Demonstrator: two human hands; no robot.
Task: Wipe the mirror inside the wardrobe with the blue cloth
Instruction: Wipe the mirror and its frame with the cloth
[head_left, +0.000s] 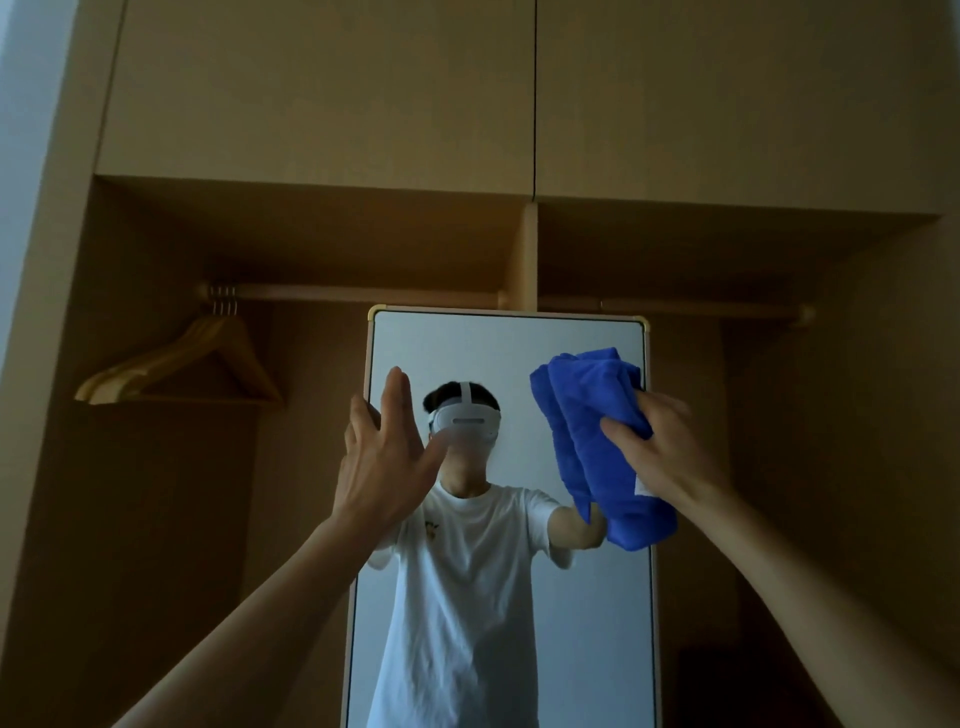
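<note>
Right grip (662, 449) is clamped on the blue cloth (597, 415), fingers curled into the bunched fabric, pushing the wad against the upper right part of the mirror (493, 353). Cloth sits in thick folds, its top just below the mirror's upper right corner, its lower end drooping beneath the wrist, and it overlaps the right edge of the frame. Over on the other side, left grip (384, 447) is spread wide, fingers straight and pointing up, thumb swung out to the right, laid at the mirror's left edge. Whether the outer fingers hook behind the frame, I can't tell. Mirror stands tall and narrow inside the wardrobe (311, 234), with a pale frame and yellowish corner caps, right in front of the centre divider (530, 249). In the glass there's a white T-shirt (457, 571) and a white headset (467, 418), both arms raised. Up left, wooden hangers (182, 364) bunch together on the rail (363, 292). Above it all, two upper doors (311, 88) are closed, with a dark seam between them.
</note>
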